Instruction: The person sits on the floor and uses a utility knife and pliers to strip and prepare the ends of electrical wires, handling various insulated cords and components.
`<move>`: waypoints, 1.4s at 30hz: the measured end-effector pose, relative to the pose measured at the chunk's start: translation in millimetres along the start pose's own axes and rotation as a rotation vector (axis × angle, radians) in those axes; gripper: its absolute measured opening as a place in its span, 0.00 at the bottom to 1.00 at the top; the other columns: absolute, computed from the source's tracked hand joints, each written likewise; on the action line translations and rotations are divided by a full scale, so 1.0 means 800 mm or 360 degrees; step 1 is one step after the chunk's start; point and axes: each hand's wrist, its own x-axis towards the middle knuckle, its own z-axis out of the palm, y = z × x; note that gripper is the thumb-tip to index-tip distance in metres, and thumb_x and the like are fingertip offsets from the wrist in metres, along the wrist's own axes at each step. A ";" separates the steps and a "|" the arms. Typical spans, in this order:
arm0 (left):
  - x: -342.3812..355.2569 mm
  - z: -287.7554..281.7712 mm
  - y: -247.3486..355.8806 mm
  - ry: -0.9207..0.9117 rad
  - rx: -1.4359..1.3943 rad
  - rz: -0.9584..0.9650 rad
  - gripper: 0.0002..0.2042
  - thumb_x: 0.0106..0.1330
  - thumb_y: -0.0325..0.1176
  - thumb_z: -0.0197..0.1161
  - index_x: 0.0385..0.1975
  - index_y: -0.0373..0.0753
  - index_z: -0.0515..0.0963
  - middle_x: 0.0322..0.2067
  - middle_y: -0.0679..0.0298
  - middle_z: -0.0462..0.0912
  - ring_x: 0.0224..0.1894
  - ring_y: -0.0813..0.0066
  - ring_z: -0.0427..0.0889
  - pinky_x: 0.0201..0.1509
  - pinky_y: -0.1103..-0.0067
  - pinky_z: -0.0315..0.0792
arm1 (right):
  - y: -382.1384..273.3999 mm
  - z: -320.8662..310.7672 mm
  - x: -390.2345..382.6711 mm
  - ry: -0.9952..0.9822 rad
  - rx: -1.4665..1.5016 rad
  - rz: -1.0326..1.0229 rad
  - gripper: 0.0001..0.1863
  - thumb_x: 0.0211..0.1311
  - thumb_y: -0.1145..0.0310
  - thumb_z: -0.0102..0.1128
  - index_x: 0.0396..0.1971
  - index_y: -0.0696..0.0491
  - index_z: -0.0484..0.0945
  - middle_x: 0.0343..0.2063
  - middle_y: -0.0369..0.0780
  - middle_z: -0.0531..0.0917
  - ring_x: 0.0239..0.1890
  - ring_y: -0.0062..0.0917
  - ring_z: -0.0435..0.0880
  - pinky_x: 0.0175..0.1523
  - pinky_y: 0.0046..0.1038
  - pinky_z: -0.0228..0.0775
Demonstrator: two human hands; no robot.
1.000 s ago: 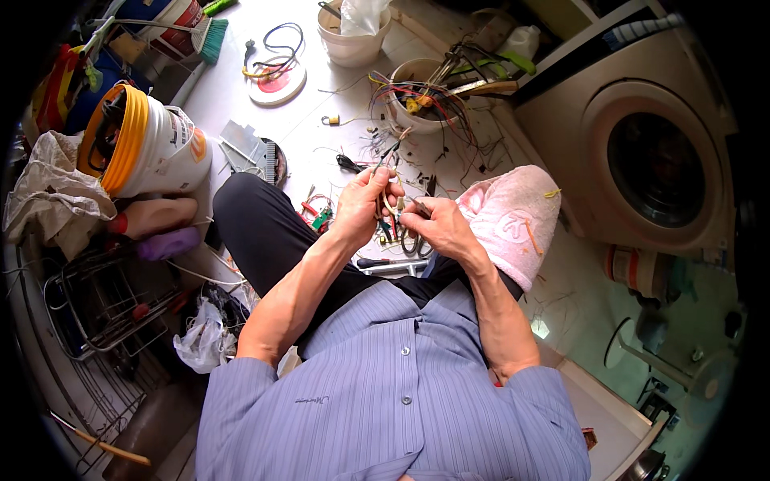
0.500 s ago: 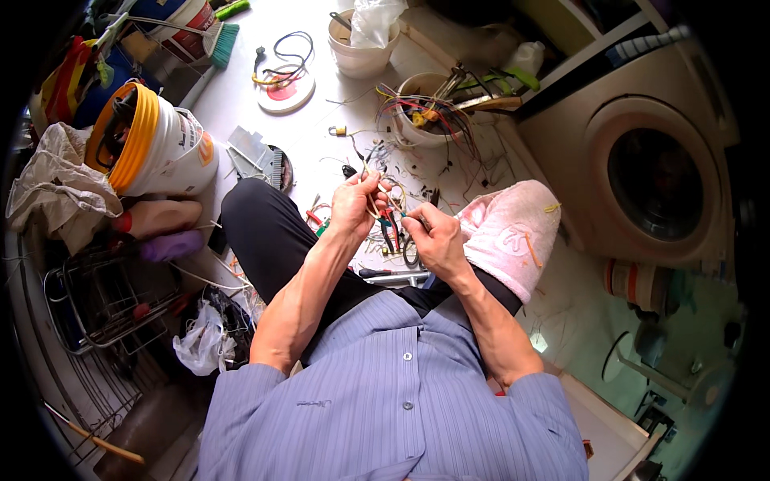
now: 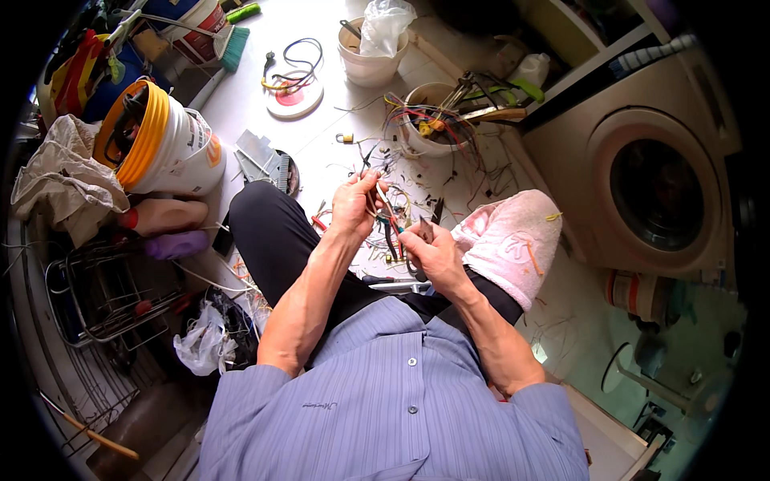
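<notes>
My left hand (image 3: 354, 207) is closed on thin electrical wire (image 3: 382, 193), pinched between thumb and fingers, with dark ends sticking up beyond the fingertips. A strand runs from it down to my right hand (image 3: 435, 255), which is closed just to the right and a little nearer to me. A dark, flat, pointed piece (image 3: 426, 230) stands out above my right fist; the rest of it is hidden in the fingers. Below the hands, dark-handled tools (image 3: 385, 281) lie between my legs. Many wire scraps (image 3: 399, 164) are strewn over the floor beyond.
A white bucket (image 3: 417, 147) of wires and tools stands ahead, with another bucket (image 3: 367, 70) holding a plastic bag behind it. A padlock (image 3: 345, 138) and a coiled cord (image 3: 298, 74) lie farther off. A washing machine (image 3: 593, 192) stands right; a yellow-rimmed bucket (image 3: 188, 152) left.
The strand above my left hand has shifted and no longer reaches toward the padlock. My right hand has turned slightly, and the dark flat piece above it now shows. The view has shifted a little.
</notes>
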 end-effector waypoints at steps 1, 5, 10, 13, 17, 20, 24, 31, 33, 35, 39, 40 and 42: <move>-0.001 0.006 0.005 0.0050 0.0036 -0.0012 0.06 0.75 0.33 0.55 0.37 0.38 0.75 0.26 0.65 0.82 0.24 0.77 0.80 0.24 0.85 0.72 | 0.004 0.002 0.002 -0.0054 -0.0085 -0.0053 0.09 0.66 0.67 0.63 0.33 0.58 0.78 0.21 0.31 0.77 0.23 0.13 0.73 0.31 0.19 0.66; -0.015 0.027 0.026 0.0062 0.0108 -0.0085 0.07 0.76 0.36 0.55 0.36 0.41 0.74 0.22 0.69 0.79 0.21 0.81 0.77 0.20 0.86 0.69 | -0.014 -0.011 -0.008 -0.0196 -0.0322 0.0100 0.11 0.65 0.64 0.65 0.32 0.57 0.81 0.24 0.30 0.79 0.26 0.11 0.74 0.30 0.17 0.63; -0.042 0.049 0.032 -0.0181 0.0561 -0.0223 0.08 0.73 0.38 0.60 0.34 0.40 0.76 0.15 0.73 0.70 0.12 0.88 0.62 0.14 0.87 0.53 | -0.039 -0.034 0.022 0.0309 -0.0354 -0.0267 0.12 0.66 0.65 0.62 0.33 0.61 0.82 0.22 0.31 0.79 0.25 0.12 0.74 0.31 0.19 0.65; -0.054 0.062 0.014 -0.0323 0.0694 -0.0267 0.11 0.72 0.40 0.61 0.31 0.41 0.77 0.14 0.76 0.67 0.12 0.89 0.59 0.14 0.86 0.48 | -0.043 -0.032 0.044 0.0277 -0.0289 -0.0408 0.12 0.64 0.67 0.65 0.37 0.61 0.83 0.24 0.33 0.82 0.27 0.12 0.75 0.32 0.19 0.66; -0.056 0.058 -0.002 -0.0493 0.0559 -0.0463 0.10 0.73 0.39 0.61 0.35 0.38 0.79 0.16 0.74 0.71 0.14 0.89 0.61 0.17 0.87 0.51 | -0.037 -0.040 0.045 0.0370 -0.0229 -0.0332 0.09 0.64 0.69 0.65 0.28 0.58 0.80 0.20 0.31 0.79 0.22 0.10 0.71 0.26 0.19 0.61; -0.062 0.058 -0.003 -0.0558 0.0482 -0.0588 0.10 0.73 0.37 0.61 0.39 0.36 0.80 0.18 0.71 0.76 0.14 0.88 0.64 0.17 0.88 0.53 | -0.032 -0.051 0.048 0.0524 0.0030 -0.0361 0.09 0.64 0.70 0.65 0.26 0.57 0.79 0.18 0.30 0.77 0.18 0.11 0.69 0.23 0.19 0.58; -0.069 0.054 0.000 -0.0662 0.0496 -0.0727 0.09 0.71 0.35 0.62 0.42 0.35 0.80 0.21 0.67 0.80 0.15 0.88 0.66 0.18 0.89 0.57 | -0.047 -0.071 0.046 0.0626 0.0272 -0.0367 0.09 0.64 0.70 0.66 0.25 0.56 0.78 0.17 0.30 0.75 0.16 0.11 0.67 0.20 0.18 0.56; -0.070 0.055 -0.007 -0.0740 0.0387 -0.0799 0.10 0.73 0.35 0.60 0.43 0.34 0.79 0.26 0.63 0.82 0.18 0.85 0.67 0.20 0.88 0.59 | -0.048 -0.069 0.048 0.0715 0.0278 -0.0442 0.09 0.64 0.70 0.65 0.25 0.56 0.78 0.16 0.30 0.75 0.16 0.11 0.67 0.20 0.18 0.56; -0.073 0.059 -0.009 -0.0751 0.0304 -0.0801 0.10 0.72 0.35 0.60 0.44 0.34 0.79 0.27 0.62 0.83 0.18 0.85 0.70 0.20 0.89 0.59 | -0.047 -0.073 0.049 0.0601 0.0186 -0.0344 0.09 0.64 0.69 0.66 0.26 0.56 0.79 0.17 0.29 0.76 0.17 0.11 0.68 0.22 0.18 0.57; -0.071 0.056 -0.013 -0.0816 0.0237 -0.0793 0.12 0.74 0.36 0.58 0.46 0.34 0.78 0.29 0.62 0.83 0.20 0.84 0.74 0.21 0.90 0.63 | -0.043 -0.065 0.049 0.0527 0.0031 -0.0328 0.08 0.63 0.69 0.67 0.27 0.57 0.80 0.18 0.30 0.77 0.18 0.10 0.69 0.23 0.18 0.58; -0.069 0.060 -0.013 -0.0539 0.0215 -0.0768 0.11 0.76 0.37 0.54 0.45 0.36 0.77 0.28 0.64 0.83 0.20 0.85 0.75 0.21 0.89 0.65 | -0.042 -0.052 0.044 0.0592 -0.0001 -0.0412 0.07 0.64 0.70 0.67 0.32 0.57 0.81 0.21 0.31 0.79 0.18 0.09 0.68 0.22 0.16 0.56; -0.064 0.055 -0.013 -0.0560 0.0109 -0.0742 0.11 0.77 0.38 0.53 0.45 0.37 0.76 0.27 0.64 0.82 0.20 0.85 0.75 0.20 0.89 0.65 | -0.044 -0.048 0.044 0.0622 0.0015 -0.0453 0.06 0.64 0.70 0.66 0.34 0.58 0.82 0.22 0.31 0.80 0.18 0.09 0.67 0.22 0.15 0.55; -0.052 0.044 -0.013 -0.0602 -0.0101 -0.0689 0.12 0.77 0.40 0.52 0.45 0.38 0.75 0.26 0.65 0.82 0.19 0.84 0.75 0.19 0.88 0.66 | -0.037 -0.055 0.043 0.0745 0.0121 -0.0550 0.08 0.66 0.68 0.65 0.39 0.57 0.82 0.27 0.33 0.82 0.19 0.09 0.68 0.23 0.14 0.58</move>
